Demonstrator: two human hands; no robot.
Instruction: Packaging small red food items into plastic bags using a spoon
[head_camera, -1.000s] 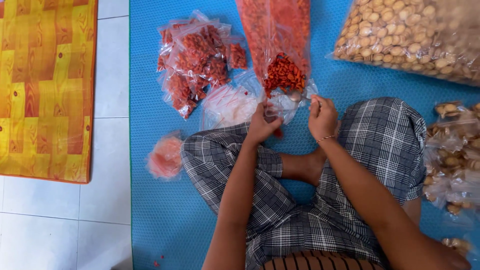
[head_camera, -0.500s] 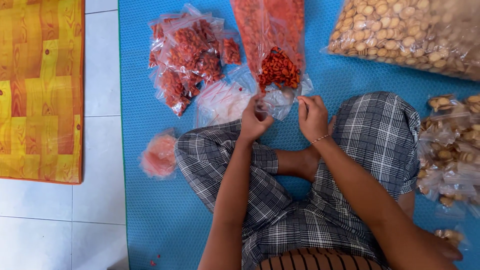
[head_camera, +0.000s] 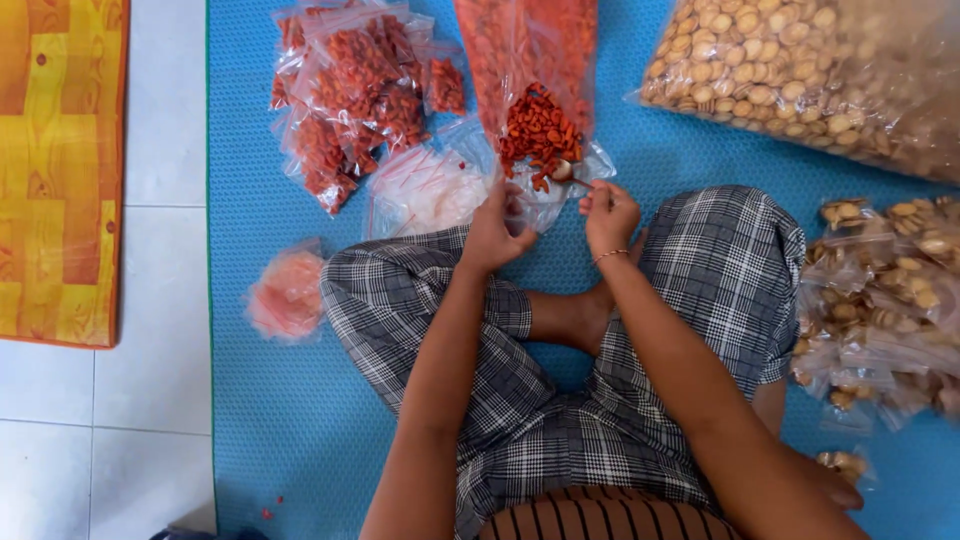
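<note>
A: Hands were kept close over the lap. A small clear bag (head_camera: 545, 200) was pinched by the left hand (head_camera: 497, 232) and the right hand (head_camera: 608, 212), fingers narrowed on its top edge, so it could be held open right under the spilled mouth of the big orange snack bag (head_camera: 530, 70).

B: Yep, and filled packets (head_camera: 350, 90) were piled aside on the blue mat (head_camera: 280, 420), out of the way. Only one view here.

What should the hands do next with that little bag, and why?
Probably spread the small bag's mouth wider. Both hands, left and right, pinch it just below the big bag's spilled orange snacks, and it looks empty.
</note>
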